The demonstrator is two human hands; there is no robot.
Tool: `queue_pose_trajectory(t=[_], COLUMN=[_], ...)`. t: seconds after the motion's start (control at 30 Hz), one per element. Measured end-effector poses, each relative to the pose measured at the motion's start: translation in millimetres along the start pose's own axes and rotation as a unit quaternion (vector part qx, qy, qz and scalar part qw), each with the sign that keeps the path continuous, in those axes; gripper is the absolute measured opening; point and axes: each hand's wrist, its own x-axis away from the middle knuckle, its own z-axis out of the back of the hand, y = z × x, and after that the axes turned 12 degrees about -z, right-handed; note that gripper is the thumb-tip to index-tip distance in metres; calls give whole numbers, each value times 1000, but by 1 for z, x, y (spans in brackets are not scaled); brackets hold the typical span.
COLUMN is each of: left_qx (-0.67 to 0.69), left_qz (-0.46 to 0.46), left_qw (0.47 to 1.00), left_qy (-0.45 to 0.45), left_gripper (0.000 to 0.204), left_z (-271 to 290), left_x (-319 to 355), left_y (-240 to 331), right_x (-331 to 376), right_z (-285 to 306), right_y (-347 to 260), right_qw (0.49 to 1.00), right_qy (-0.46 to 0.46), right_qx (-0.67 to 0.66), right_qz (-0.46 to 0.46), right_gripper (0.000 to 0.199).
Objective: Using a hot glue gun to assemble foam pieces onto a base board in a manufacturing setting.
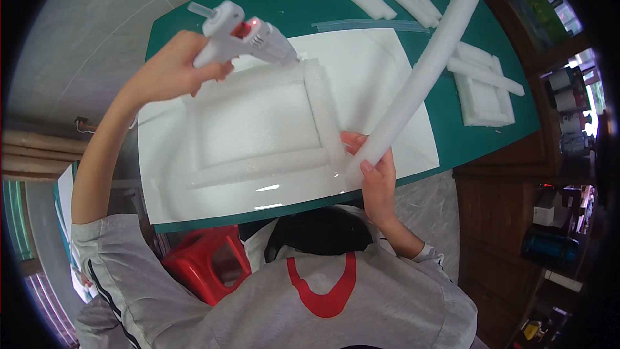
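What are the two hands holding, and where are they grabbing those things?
The left hand holds a white glue gun by its handle. The right hand grips a long white foam tube near its lower end.

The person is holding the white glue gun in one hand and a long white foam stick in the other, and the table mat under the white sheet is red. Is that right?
Almost. The mat under the white sheet is green, not red, as the head view shows. The rest holds: the left hand holds the white glue gun, and the right hand holds the long white foam stick.
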Motion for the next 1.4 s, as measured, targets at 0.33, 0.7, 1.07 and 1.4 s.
queue_pose_trajectory(t=[0.33, 0.7, 1.07, 1.4], left_qx=[-179, -393, -369, -263], left_qz=[-7, -10, 85, 107], left_qw=[971, 907, 921, 959], left_qy=[159, 149, 89, 11], left_gripper=[29, 35, 36, 36], left_z=[63, 36, 7, 18], left_x=[15, -5, -31, -17], left_y=[-113, -237, -266, -269], right_x=[-2, -3, -2, -40], right_z=[-2, -4, -1, 49], right_y=[1, -6, -14, -65], right_qw=[1000, 998, 994, 865], right_qy=[5, 38, 75, 85], right_qx=[18, 41, 82, 455], right_qz=[7, 3, 0, 192], right_gripper=[37, 37, 38, 49])
